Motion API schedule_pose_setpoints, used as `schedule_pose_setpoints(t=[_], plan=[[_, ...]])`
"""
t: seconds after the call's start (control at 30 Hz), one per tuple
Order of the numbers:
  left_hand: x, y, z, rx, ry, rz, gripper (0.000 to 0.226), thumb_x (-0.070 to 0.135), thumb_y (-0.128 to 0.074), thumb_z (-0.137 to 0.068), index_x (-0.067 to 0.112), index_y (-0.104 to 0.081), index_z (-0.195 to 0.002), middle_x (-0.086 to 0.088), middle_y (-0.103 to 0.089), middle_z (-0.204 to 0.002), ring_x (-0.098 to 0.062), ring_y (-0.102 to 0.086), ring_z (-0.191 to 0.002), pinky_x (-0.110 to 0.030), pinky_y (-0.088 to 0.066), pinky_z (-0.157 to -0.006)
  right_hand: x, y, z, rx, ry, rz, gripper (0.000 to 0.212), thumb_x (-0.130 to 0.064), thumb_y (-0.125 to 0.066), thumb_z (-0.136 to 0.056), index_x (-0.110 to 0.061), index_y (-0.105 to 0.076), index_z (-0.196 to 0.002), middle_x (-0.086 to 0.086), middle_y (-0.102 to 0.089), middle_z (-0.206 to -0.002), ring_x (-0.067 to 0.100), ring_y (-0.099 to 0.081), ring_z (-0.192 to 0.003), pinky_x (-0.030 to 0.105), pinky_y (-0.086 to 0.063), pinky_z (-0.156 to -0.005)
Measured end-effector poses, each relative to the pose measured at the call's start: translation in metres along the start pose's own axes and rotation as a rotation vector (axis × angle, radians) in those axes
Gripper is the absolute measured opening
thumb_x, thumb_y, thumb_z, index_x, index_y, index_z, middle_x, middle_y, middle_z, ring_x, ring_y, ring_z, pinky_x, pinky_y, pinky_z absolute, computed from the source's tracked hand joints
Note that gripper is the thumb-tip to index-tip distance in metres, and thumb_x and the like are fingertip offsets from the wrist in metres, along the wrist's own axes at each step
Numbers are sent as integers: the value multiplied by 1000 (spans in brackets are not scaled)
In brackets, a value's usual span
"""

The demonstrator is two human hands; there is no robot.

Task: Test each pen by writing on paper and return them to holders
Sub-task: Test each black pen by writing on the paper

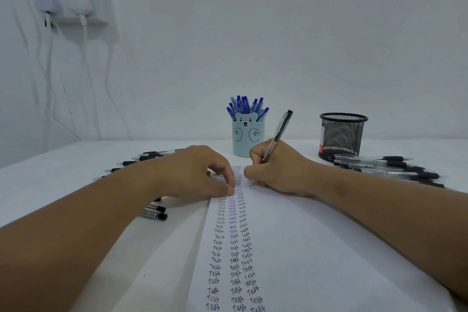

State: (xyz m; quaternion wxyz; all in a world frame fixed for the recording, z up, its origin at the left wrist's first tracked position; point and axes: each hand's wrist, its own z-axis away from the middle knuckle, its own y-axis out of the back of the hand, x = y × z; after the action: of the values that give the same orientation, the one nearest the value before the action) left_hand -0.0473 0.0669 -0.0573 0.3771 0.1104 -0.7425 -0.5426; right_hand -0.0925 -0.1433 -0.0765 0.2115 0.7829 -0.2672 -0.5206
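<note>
Centre frame, bear cup (248, 138) holds blue pens (247, 106); mesh holder (342, 135) right; right hand (274, 170) grips black pen (278, 134), left hand (196, 172) presses paper (316, 248)

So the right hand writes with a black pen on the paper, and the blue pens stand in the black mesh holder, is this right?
Not quite. The head view shows the blue pens standing in the light blue bear holder, not in the black mesh holder. The rest is right: the right hand writes with a black pen on the paper.
</note>
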Motion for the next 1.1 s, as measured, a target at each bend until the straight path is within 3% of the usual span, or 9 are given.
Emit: schedule_pose_setpoints(t=[0.2, 0.6, 0.9, 1.0, 1.1], plan=[[2, 0, 0, 10, -6, -2, 8, 43, -79, -83, 43, -76, -89, 24, -71, -107, -1, -60, -112, -37, -47, -106, -1, 0, 1, -2, 22, 23, 43, -5, -69, -78, -18, -38, -51, -9, -38, -45, 7, -33, -45, 17, -29, -46], [2, 0, 1, 5, -8, 5, 8, 42, -79, -83, 44, -76, -89, 22, -71, -108, -1, -60, -113, -38, -47, -106, -1, 0, -1, -3, -1, 16, 43, -4, -69, -77, -18, -39, -50, -8, -40, -44, 10, -39, -48, 17, -31, -46], [0, -1, -1, 2, -3, 0, 21, 58, -74, -71, 48, -75, -90, 26, -70, -108, -4, -60, -114, -39, -47, -106, -2, -2, 1, 21, 15, 61, 42, -5, -69, -79, -17, -38, -53, -6, -37, -48, 4, -33, -43, 17, -28, -46], [0, 0, -1, -2, -6, 2, 11, 48, -78, -80, 46, -75, -91, 27, -70, -108, -3, -60, -114, -39, -47, -107, -2, -2, 2, 108, -18, -100, 45, -18, -70, -88, -17, -42, -53, 2, -45, -51, 12, -39, -45, 21, -34, -48], [-1, -1, 0, 6, 1, 4, 9, 46, -79, -81, 46, -75, -89, 28, -69, -108, -2, -60, -115, -37, -47, -107, -3, 4, -1, 233, -41, -275, 51, -29, -56, -100, -1, -42, -60, 13, -36, -58, 22, -34, -52, 23, -33, -50]])
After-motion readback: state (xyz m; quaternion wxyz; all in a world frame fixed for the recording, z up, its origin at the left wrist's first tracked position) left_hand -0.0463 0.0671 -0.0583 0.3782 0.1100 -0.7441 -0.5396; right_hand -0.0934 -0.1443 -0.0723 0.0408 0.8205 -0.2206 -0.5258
